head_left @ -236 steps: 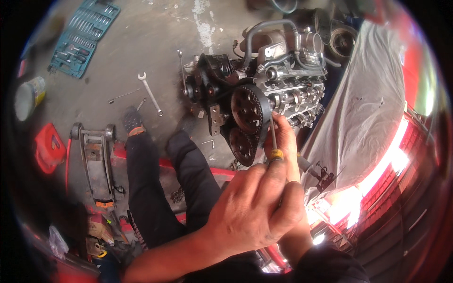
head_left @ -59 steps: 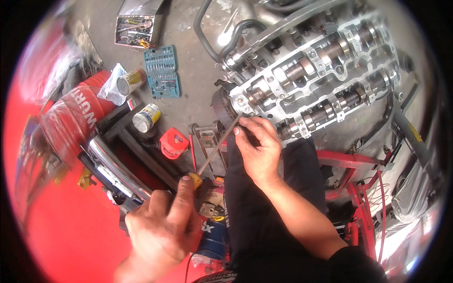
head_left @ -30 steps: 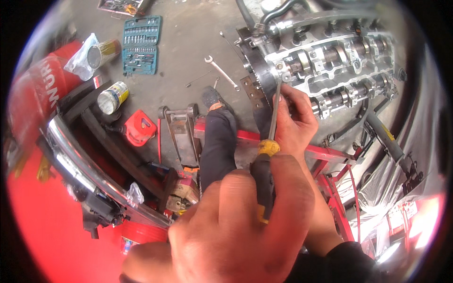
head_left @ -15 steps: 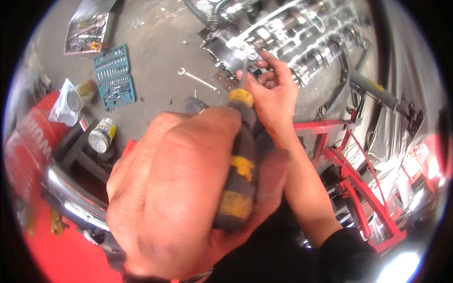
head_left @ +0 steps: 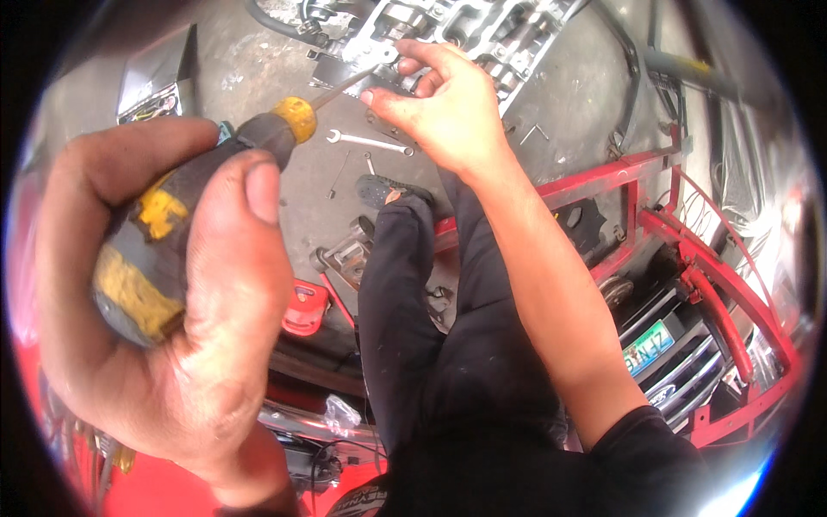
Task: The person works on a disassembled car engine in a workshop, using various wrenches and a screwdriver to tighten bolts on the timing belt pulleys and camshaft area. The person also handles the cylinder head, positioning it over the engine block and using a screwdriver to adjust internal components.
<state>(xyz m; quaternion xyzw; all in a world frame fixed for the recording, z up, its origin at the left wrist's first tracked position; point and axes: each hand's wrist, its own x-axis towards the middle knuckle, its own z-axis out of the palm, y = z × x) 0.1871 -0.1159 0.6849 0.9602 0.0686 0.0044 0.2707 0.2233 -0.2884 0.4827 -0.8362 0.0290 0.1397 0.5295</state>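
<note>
In my left hand [head_left: 215,362] I grip a screwdriver [head_left: 159,215] with a worn black and yellow handle, large and close at the left. Its thin metal shaft slants up and right to a metal cylinder head [head_left: 517,65], part of an engine on the floor. My right hand [head_left: 457,116] reaches over the near edge of the cylinder head, thumb and fingers apart and slightly curled. The shaft's end lies between that thumb and forefinger in the picture; whether it touches the metal, I cannot tell.
A combination wrench [head_left: 370,142] lies on the concrete floor beyond my shoe [head_left: 379,189]. At the right stands a red metal frame [head_left: 637,194], with a car grille [head_left: 689,345] below it. An open toolbox [head_left: 159,86] is at the far left; a red plastic case [head_left: 306,308] sits nearer.
My left hand and the screwdriver have swung left, and the handle now tilts to the lower left. My right hand appears farther up and left. The view has shifted, showing my legs.
</note>
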